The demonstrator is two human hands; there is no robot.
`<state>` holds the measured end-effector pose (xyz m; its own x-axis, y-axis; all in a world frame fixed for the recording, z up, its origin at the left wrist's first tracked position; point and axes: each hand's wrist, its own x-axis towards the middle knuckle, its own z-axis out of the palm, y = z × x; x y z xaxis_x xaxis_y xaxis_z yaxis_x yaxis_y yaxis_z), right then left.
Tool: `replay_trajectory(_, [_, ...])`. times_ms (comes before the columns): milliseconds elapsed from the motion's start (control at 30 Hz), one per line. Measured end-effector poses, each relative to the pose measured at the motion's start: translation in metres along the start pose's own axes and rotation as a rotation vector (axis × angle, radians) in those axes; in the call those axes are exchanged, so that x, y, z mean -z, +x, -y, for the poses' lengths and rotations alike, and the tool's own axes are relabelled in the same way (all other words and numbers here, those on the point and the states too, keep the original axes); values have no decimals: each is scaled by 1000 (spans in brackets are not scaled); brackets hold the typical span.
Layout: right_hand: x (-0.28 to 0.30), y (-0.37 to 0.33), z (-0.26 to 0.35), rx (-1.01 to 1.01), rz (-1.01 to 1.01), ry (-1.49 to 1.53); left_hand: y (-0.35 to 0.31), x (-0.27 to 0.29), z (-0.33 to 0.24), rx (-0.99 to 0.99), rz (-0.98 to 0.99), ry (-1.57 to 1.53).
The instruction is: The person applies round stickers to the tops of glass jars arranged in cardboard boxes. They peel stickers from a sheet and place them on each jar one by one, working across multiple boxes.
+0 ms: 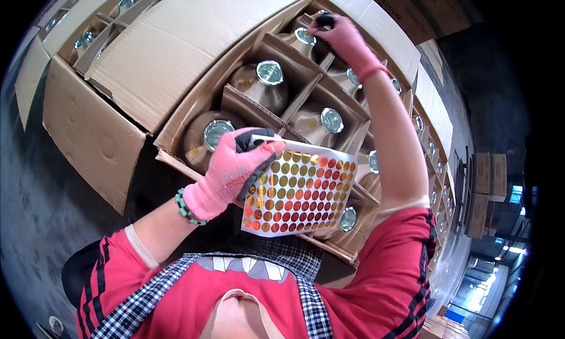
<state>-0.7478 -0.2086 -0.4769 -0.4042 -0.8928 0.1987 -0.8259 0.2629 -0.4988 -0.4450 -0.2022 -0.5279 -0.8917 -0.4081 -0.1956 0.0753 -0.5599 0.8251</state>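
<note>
My left hand [226, 171], in a pink glove with a dark grip coating, pinches the upper left corner of a white sheet of round stickers [297, 192]. The dots shine gold, orange and red. At the far end of the open carton [206, 91], my gloved right hand [347, 41] reaches down with fingers pinched together beside a flask liner [304, 37]. Whatever is between those fingertips is too small to make out. Other bronze-coloured liners with shiny glass mouths stand upright in the compartments, among them one in the middle [318, 127]. Small yellow dots show on several of them.
Cardboard dividers [306, 93] separate the liners. A raised flap [91, 136] hangs at the left, beside another carton of liners [112, 30]. More open cartons run along the right, and stacked boxes [488, 177] stand farther off.
</note>
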Motion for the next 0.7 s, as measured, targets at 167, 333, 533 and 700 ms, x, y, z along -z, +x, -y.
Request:
replay_trajectory(167, [-56,46,-18,-61,298,-537,1,-1,-1,22,-16,49])
replay_trajectory(333, [-63,58,1,-147,488,-758,-2,2,-1,24,-11,40])
replay_trajectory(533, [-65,47,7,-5,326,-915,-1,1,-1,27,-11,32])
replay_trajectory(700, [-32,20,13,76,-107,-587,2,0,3,33,-22,-90])
